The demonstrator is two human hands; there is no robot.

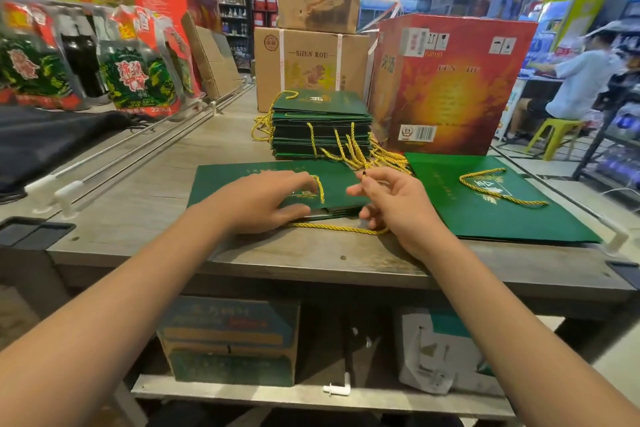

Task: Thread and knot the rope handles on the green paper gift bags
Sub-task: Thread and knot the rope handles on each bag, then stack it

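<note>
A flat green paper gift bag (225,180) lies at the table's front middle. My left hand (266,199) rests on it with fingers spread, fingertips by a short gold rope piece (320,188) coming up from the bag. My right hand (391,199) pinches the dark tip of a gold rope (339,228) between thumb and forefinger; the rope runs along the bag's near edge under that hand. A second green bag (491,211) with a gold handle (491,191) lies flat to the right. Behind stands a stack of green bags (320,125) with several loose gold ropes (377,156).
A red carton (450,80) and brown cartons (311,66) stand behind the stack. Packaged bottles (138,73) and a black cloth (52,135) lie at the left beyond metal rails. A person sits on a stool at the far right. Boxes sit on the shelf under the table.
</note>
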